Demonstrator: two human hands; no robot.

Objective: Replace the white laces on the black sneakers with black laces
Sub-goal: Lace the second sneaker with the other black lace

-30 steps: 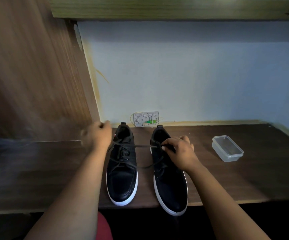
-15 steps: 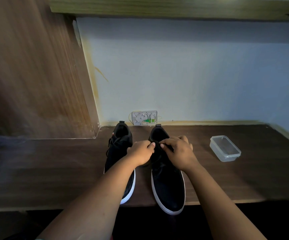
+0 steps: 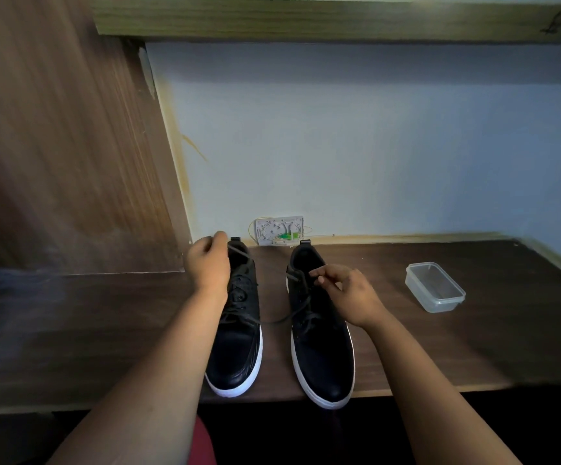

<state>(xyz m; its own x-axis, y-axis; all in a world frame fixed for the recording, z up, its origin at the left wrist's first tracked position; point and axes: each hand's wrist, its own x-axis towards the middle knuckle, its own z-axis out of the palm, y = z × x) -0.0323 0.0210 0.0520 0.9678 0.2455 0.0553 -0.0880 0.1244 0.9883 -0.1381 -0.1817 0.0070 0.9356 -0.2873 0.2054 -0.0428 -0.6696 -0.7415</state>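
Two black sneakers, the left sneaker [image 3: 239,347] and the right sneaker [image 3: 322,357], stand on the dark desk [image 3: 474,347], toes near its front edge. No brand is legible. The right hand [image 3: 351,297] pinches the black lace [image 3: 292,317] at the right sneaker's eyelets; the left hand [image 3: 209,263] grips its end, pulled over the left sneaker's heel. A clear plastic container [image 3: 435,286] sits right; a wall socket [image 3: 279,230] lies behind.

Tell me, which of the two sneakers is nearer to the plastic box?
The right sneaker, under the right hand. It stands between the left sneaker and the box.
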